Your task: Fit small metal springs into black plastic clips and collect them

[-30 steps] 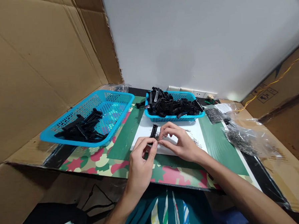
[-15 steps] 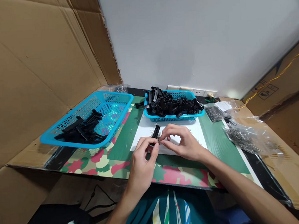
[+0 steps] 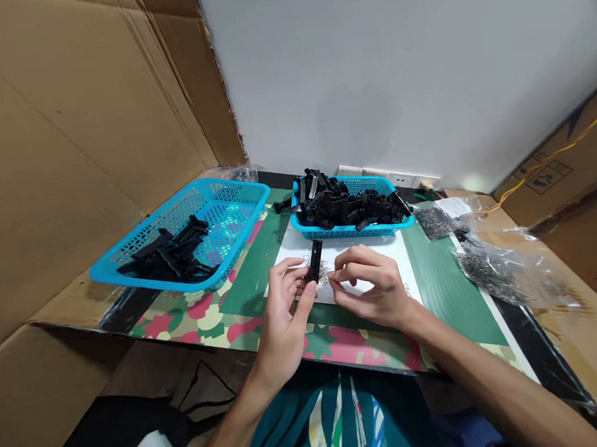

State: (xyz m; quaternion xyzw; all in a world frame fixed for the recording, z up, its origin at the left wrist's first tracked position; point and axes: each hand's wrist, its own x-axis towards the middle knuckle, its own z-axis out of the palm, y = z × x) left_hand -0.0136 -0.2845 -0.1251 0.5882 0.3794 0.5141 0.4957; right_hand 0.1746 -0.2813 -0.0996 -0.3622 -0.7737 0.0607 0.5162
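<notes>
Black and slim, a plastic bar (image 3: 316, 259) is pointing up the frame near its centre, the left hand (image 3: 284, 305) pinching its lower end. Just right of it, the right hand (image 3: 374, 285) is pressing its fingertips together, anything between them being indiscernible.

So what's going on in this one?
A person's left grip holds a slim black plastic part over white paper. The right grip is pinched beside it, near small scattered metal pieces; whether it holds one is unclear. More black parts lie in a heaped blue plastic basket behind and a second basket, left.
</notes>
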